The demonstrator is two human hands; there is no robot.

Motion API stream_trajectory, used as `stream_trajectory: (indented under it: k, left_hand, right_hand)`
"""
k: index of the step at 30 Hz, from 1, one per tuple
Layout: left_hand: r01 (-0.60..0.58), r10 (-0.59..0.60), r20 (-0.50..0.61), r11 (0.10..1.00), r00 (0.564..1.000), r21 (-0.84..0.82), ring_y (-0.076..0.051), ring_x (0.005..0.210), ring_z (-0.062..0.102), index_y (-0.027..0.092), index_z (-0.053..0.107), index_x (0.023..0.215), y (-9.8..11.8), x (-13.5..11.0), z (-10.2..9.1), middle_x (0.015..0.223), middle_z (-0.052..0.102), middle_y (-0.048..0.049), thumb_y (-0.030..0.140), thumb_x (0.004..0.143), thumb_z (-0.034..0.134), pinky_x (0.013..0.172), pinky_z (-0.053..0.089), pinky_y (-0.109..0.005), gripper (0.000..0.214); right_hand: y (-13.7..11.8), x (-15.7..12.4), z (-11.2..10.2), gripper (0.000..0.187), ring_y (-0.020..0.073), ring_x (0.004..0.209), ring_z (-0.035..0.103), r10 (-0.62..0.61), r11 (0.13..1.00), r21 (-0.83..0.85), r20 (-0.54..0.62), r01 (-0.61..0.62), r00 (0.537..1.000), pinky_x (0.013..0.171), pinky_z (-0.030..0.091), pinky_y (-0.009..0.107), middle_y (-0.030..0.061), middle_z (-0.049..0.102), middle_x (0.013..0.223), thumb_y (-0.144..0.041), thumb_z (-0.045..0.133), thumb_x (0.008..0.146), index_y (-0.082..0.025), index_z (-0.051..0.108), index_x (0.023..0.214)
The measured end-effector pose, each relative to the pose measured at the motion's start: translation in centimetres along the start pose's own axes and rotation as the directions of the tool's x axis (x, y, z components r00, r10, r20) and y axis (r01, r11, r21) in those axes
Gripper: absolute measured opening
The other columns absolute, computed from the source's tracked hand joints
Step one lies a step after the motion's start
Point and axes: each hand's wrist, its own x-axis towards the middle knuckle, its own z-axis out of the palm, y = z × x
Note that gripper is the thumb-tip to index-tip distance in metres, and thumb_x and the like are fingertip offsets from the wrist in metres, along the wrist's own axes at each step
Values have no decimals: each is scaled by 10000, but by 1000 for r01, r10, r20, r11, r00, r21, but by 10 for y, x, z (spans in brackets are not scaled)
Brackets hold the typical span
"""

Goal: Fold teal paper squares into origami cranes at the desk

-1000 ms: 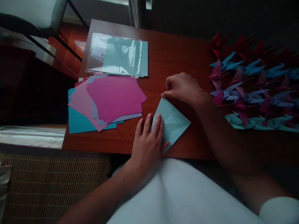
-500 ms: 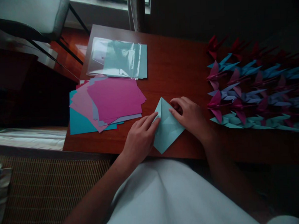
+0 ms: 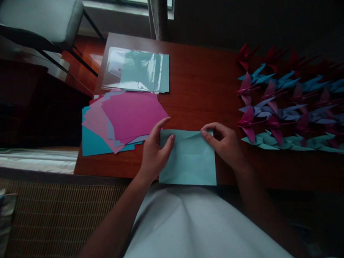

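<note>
A pale green sheet of origami paper (image 3: 187,158) with faint creases lies at the table's near edge, its side edges running toward my body. My right hand (image 3: 225,143) pinches its top right corner between thumb and forefinger. At the left side, my left hand (image 3: 156,152) has its thumb resting on the sheet, while the forefinger stretches out past the top left corner, apart from the thumb. The remaining fingers of my left hand are mostly hidden.
Fanned coloured sheets (image 3: 131,115) in pink, lilac and blue lie to the left. Behind them is a clear plastic packet (image 3: 138,69) with green paper. Rows of folded paper cranes (image 3: 288,110) stand on the right of the brown table (image 3: 201,78). A chair (image 3: 42,20) stands beyond the far left.
The green paper has gone from a pointed kite-like shape to a wider, squarer sheet. My left hand has shifted left and its fingers have spread; my right hand now pinches the top right corner.
</note>
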Motion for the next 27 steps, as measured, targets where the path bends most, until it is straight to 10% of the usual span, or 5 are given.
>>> stream_trajectory:
  k: [6,9,14,22,27]
  left_hand:
    - [-186,229,-67,905,971,383,-257,1269,576,181,434,1462,4,1,-3,1390,607,-152,223,970,521,1063,479,-426,500]
    - [-307,305,93,789,948,533,-278,1268,546,158,568,1347,6,-4,-3,1401,607,-140,197,980,495,1089,445,-442,375]
    - [-411,201,377,648,904,642,-337,1228,516,133,589,1355,4,-6,6,1524,515,-131,243,1001,459,1019,464,-496,393]
    - [-450,142,456,570,878,687,-363,1230,500,132,496,1466,7,1,5,1589,425,-146,284,1005,424,946,461,-520,491]
    - [-481,175,473,568,863,668,-338,1211,517,137,507,1454,0,4,4,1580,444,-131,248,1011,417,974,465,-494,465]
  right_hand:
    - [4,3,0,190,174,627,610,-14,976,-219,-109,-10,994,614,441,290,32,724,764,-359,629,875,-199,694,796]
    - [10,5,0,173,201,666,646,-71,930,-367,-136,16,988,666,458,318,53,746,799,-333,614,882,-198,697,812]
    - [16,3,0,146,242,766,693,-98,900,-435,-111,40,989,718,494,348,63,756,861,-352,646,877,-215,676,837]
    - [16,-10,7,110,218,744,654,-211,918,-361,-103,161,972,702,534,349,35,692,807,-317,664,888,-245,633,810]
    - [25,-19,16,211,251,998,673,-431,824,-414,-17,386,902,931,545,425,85,740,1055,-233,560,956,-261,701,1110]
